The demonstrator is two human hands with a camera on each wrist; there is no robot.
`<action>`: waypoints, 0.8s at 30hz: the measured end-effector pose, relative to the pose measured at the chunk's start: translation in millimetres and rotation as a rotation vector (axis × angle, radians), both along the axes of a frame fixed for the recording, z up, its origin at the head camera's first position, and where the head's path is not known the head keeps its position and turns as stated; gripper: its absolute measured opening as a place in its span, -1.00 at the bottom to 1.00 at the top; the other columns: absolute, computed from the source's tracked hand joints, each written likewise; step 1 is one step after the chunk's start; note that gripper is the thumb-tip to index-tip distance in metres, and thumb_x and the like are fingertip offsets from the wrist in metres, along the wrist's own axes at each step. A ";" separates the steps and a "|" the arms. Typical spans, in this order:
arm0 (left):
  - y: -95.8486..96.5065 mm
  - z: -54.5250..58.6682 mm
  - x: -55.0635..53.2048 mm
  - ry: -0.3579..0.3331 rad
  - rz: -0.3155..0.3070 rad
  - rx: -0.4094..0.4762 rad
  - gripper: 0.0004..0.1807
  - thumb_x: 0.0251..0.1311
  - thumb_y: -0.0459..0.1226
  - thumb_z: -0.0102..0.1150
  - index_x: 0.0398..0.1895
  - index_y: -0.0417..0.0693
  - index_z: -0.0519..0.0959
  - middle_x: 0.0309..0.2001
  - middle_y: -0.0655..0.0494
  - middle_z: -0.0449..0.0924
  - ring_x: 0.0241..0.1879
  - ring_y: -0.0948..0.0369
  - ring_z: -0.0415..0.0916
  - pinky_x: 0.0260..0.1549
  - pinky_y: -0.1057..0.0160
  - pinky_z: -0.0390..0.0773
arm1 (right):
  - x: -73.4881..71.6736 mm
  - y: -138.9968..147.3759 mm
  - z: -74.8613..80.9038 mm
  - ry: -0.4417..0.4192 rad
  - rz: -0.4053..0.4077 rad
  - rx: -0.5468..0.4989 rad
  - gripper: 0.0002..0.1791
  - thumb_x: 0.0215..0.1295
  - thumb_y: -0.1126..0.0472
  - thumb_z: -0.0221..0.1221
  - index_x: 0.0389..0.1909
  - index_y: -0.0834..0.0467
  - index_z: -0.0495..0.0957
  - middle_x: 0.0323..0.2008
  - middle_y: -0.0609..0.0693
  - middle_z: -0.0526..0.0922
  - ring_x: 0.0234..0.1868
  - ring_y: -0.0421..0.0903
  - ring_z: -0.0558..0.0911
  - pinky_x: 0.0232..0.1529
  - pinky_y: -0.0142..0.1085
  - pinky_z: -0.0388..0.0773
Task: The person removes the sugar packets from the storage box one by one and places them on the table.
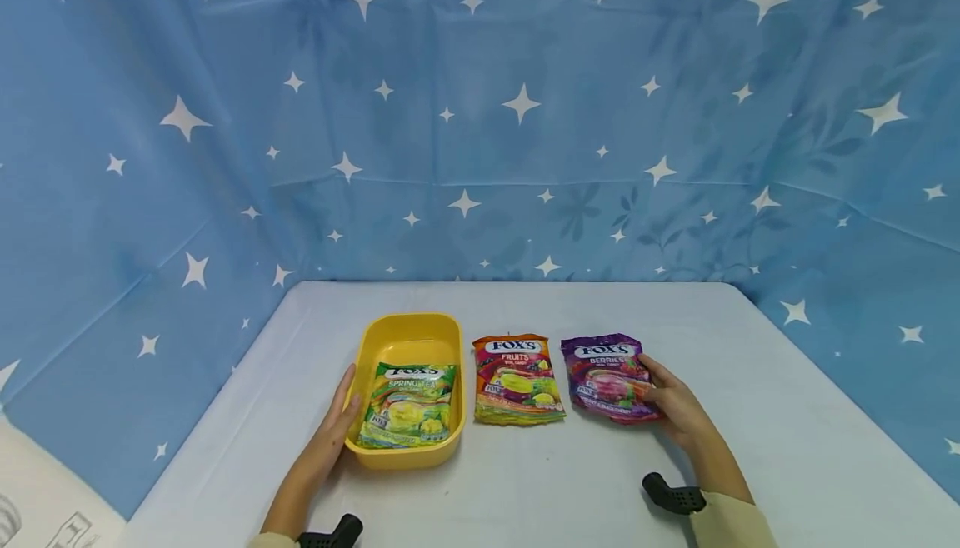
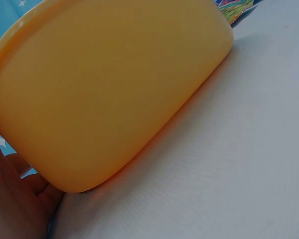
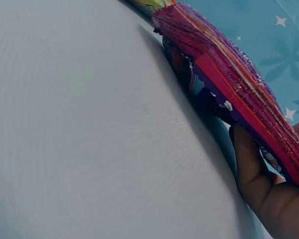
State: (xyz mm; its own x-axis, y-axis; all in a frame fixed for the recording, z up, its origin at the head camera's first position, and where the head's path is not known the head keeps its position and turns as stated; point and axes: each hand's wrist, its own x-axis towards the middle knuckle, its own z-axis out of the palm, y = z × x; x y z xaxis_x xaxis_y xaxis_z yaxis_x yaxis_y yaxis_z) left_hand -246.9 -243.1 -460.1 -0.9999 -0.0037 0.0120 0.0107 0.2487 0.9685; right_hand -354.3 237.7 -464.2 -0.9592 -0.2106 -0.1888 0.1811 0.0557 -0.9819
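My left hand point(image 1: 335, 431) rests against the left side of a yellow plastic tub point(image 1: 408, 327), its fingers straight along the outer wall and the thumb at the rim. Inside the tub lies a green Fox's Spring Tea candy bag point(image 1: 408, 406). With fingers and thumb, my right hand point(image 1: 678, 406) holds the right edge of a purple Fox's Berries candy bag point(image 1: 606, 377). The right wrist view shows that bag point(image 3: 244, 89) tilted, with the thumb at its lower edge. Between tub and purple bag lies an orange-red Fox's Fruits candy bag point(image 1: 517, 381).
Everything stands on a white-covered table point(image 1: 540, 490). A blue curtain with white stars point(image 1: 480, 115) hangs behind the table and along both sides. At the lower left, a pale printed item point(image 1: 52, 490) shows at the frame edge.
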 end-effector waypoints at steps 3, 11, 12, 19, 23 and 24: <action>1.0 -1.0 -0.4 0.010 -0.007 0.007 -0.38 0.42 -0.04 -0.44 0.44 0.15 -0.33 0.46 0.01 -0.45 0.41 -0.10 -0.52 0.21 -0.35 -0.39 | 1.2 1.6 -0.3 -0.007 -0.001 0.055 -0.22 0.22 0.43 -0.20 0.43 0.04 -0.24 0.43 0.14 -0.40 0.31 0.14 0.03 -0.17 -0.51 0.41; 1.5 -1.5 -0.3 0.002 0.005 -0.003 -0.38 0.41 -0.03 -0.43 0.44 0.20 -0.32 0.46 0.03 -0.45 0.42 -0.10 -0.51 0.21 -0.35 -0.37 | 1.8 1.8 -2.1 0.025 0.011 0.161 -0.21 0.21 0.43 -0.17 0.43 0.09 -0.25 0.42 0.20 -0.39 0.34 0.21 0.02 -0.18 -0.54 0.38; 1.4 -1.4 -0.3 0.001 0.006 -0.006 -0.39 0.41 -0.03 -0.43 0.44 0.22 -0.32 0.47 0.04 -0.44 0.42 -0.10 -0.51 0.21 -0.36 -0.37 | 1.5 1.7 -2.2 0.029 0.009 0.176 -0.22 0.21 0.43 -0.17 0.43 0.10 -0.25 0.42 0.21 -0.39 0.35 0.21 0.00 -0.19 -0.56 0.36; 1.3 -0.8 0.0 0.005 0.011 -0.017 -0.40 0.41 -0.04 -0.43 0.44 0.27 -0.31 0.47 0.06 -0.43 0.42 -0.10 -0.50 0.20 -0.37 -0.36 | 1.1 0.8 -0.2 0.062 0.007 0.243 -0.22 0.20 0.44 -0.15 0.42 0.14 -0.24 0.41 0.26 -0.36 0.38 0.26 -0.08 -0.15 -0.55 0.30; 0.9 -1.0 0.3 0.008 0.013 -0.015 -0.39 0.41 -0.04 -0.43 0.44 0.22 -0.31 0.47 0.06 -0.43 0.42 -0.09 -0.50 0.20 -0.37 -0.36 | 2.7 -0.4 0.5 0.079 0.011 0.254 -0.22 0.18 0.46 -0.15 0.42 0.18 -0.22 0.41 0.29 -0.32 0.37 0.27 -0.07 -0.20 -0.61 0.30; 0.9 -1.2 0.5 0.009 0.013 -0.014 -0.39 0.41 -0.04 -0.43 0.44 0.21 -0.30 0.47 0.06 -0.43 0.42 -0.09 -0.50 0.20 -0.37 -0.36 | 3.0 -0.7 0.7 0.081 0.012 0.257 -0.22 0.18 0.46 -0.15 0.42 0.18 -0.21 0.41 0.29 -0.32 0.37 0.26 -0.07 -0.21 -0.63 0.30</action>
State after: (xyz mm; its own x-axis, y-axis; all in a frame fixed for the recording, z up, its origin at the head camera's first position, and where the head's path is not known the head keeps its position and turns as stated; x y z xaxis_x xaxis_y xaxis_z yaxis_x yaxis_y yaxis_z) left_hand -246.5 -242.3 -461.3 -0.9996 -0.0163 0.0210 0.0160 0.2629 0.9647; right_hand -351.2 237.0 -463.4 -0.9710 -0.1770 -0.1607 0.1007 0.3067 -0.9465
